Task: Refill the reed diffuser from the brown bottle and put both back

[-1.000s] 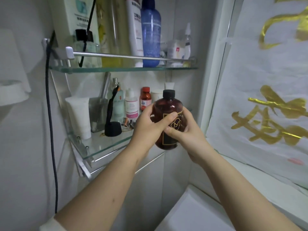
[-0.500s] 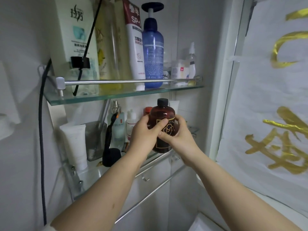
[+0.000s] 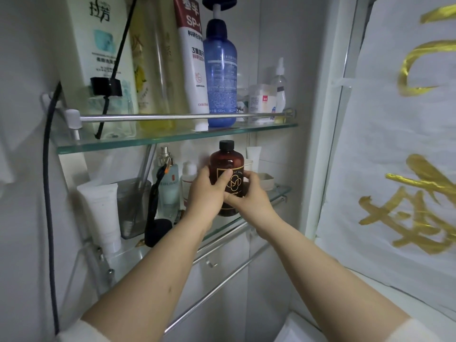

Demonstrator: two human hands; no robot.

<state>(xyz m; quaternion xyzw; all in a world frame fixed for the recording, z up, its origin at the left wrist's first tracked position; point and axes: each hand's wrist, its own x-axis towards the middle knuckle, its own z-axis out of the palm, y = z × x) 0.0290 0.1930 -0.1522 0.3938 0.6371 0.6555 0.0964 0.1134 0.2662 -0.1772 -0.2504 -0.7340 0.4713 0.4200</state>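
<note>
Brown bottle [image 3: 226, 166] with black cap, upright, gripped from both sides over lower glass shelf [image 3: 276, 193], base at about shelf level; contact with the glass not discernible behind the hands. Left hand [image 3: 206, 193] wrapped round the bottle's left flank, thumb laid across the gold-printed label. Right hand [image 3: 249, 193] closed on the lower right of the bottle, fingers curled beneath the label. Both forearms bare, reaching up from the bottom of the view. Just left of the bottle: small white bottle [image 3: 188, 174], pale green perfume bottle [image 3: 167, 178], black-handled razor [image 3: 155, 206] in its stand, grey tumbler [image 3: 133, 206], white tube [image 3: 102, 213] standing on its cap. Upper glass shelf [image 3: 172, 138] directly above the cap, crowded with tall toiletries, among them blue pump bottle [image 3: 220, 70] and white toothpaste tube [image 3: 195, 58]. Black cable [image 3: 48, 193] hanging down the wall at far left. White sheet with gold brushwork [image 3: 407, 144] at right.
</note>
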